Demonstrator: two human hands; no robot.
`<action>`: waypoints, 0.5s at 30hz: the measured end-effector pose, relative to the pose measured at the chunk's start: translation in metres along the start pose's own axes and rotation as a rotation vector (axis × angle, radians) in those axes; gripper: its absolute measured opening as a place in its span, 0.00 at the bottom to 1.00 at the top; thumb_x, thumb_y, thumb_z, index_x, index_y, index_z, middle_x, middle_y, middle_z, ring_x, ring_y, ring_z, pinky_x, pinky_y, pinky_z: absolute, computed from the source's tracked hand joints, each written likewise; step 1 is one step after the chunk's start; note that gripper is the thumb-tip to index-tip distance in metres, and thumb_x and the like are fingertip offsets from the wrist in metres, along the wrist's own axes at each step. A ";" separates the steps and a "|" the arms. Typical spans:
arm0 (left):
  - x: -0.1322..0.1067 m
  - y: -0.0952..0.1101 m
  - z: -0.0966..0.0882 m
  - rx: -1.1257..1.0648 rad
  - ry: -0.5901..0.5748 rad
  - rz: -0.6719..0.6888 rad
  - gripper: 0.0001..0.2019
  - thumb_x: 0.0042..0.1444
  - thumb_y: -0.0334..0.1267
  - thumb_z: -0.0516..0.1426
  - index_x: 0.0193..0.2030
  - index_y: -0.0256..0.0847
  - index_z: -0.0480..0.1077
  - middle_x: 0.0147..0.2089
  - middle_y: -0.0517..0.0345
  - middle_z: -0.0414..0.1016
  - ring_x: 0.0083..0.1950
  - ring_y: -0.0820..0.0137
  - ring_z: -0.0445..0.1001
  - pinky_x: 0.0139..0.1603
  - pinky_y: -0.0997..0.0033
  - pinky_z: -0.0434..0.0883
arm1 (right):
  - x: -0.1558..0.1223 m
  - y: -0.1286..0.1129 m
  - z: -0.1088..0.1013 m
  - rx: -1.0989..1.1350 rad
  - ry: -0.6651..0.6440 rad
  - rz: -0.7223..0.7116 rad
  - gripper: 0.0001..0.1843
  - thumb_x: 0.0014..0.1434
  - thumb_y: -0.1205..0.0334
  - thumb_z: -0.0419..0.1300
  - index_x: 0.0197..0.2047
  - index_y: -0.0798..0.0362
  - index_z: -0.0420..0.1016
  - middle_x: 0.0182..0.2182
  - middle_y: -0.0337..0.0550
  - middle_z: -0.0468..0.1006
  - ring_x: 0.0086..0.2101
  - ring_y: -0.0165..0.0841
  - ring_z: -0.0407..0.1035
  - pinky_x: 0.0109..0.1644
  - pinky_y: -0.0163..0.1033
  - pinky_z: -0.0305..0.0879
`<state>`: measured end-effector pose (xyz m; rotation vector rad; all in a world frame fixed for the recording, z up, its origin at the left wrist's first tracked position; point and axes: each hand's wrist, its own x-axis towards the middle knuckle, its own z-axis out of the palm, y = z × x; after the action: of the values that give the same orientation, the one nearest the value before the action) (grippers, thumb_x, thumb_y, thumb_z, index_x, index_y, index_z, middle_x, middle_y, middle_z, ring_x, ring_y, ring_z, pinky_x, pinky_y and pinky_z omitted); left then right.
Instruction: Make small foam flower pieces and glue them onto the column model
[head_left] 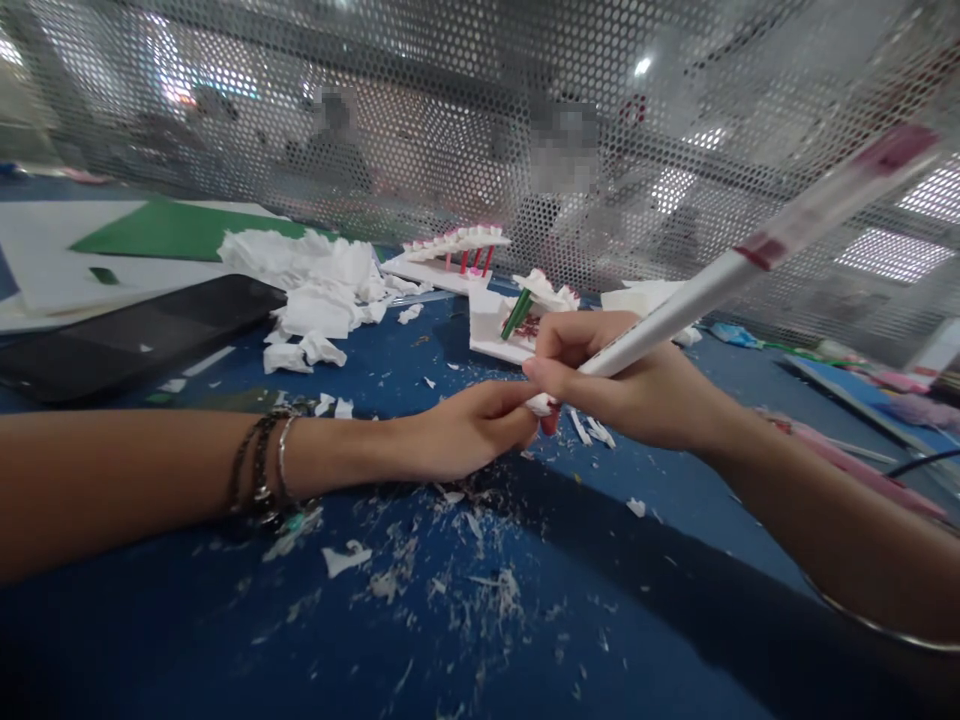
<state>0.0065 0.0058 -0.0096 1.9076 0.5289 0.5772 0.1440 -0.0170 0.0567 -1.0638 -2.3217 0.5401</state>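
White, red-banded plastic marker (652, 322), gripped in closed fingers by the right hand (649, 390), slants down-left toward a small white, red-marked scrap (540, 404), pinched shut by the left hand (469, 430) above the blue worktop (315, 660).

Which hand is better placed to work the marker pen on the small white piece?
Probably the right hand: it grips the white marker pen near its lower end, close to the small white piece. The left hand appears to pinch that piece, so it suits steadying it.
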 end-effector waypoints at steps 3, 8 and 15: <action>0.000 0.002 0.001 -0.022 0.008 0.002 0.09 0.55 0.37 0.40 0.27 0.38 0.56 0.21 0.67 0.52 0.21 0.79 0.51 0.21 0.78 0.52 | 0.000 0.001 0.000 -0.022 0.067 0.011 0.12 0.53 0.68 0.53 0.19 0.55 0.58 0.14 0.30 0.62 0.16 0.18 0.55 0.16 0.29 0.46; 0.000 0.002 0.003 -0.001 0.007 0.008 0.08 0.54 0.34 0.41 0.27 0.38 0.55 0.21 0.66 0.52 0.21 0.80 0.50 0.20 0.78 0.51 | -0.001 0.001 0.000 -0.012 0.039 -0.001 0.12 0.53 0.66 0.53 0.20 0.55 0.58 0.14 0.30 0.61 0.15 0.18 0.52 0.16 0.30 0.44; 0.000 0.002 0.001 0.003 -0.007 0.037 0.09 0.54 0.35 0.41 0.26 0.38 0.55 0.22 0.66 0.53 0.23 0.79 0.52 0.23 0.78 0.53 | 0.000 -0.001 0.000 -0.046 0.097 0.000 0.12 0.53 0.67 0.52 0.19 0.55 0.58 0.14 0.30 0.60 0.15 0.19 0.51 0.17 0.30 0.43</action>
<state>0.0074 0.0042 -0.0085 1.9247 0.4907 0.5942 0.1437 -0.0177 0.0567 -1.0869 -2.2593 0.4271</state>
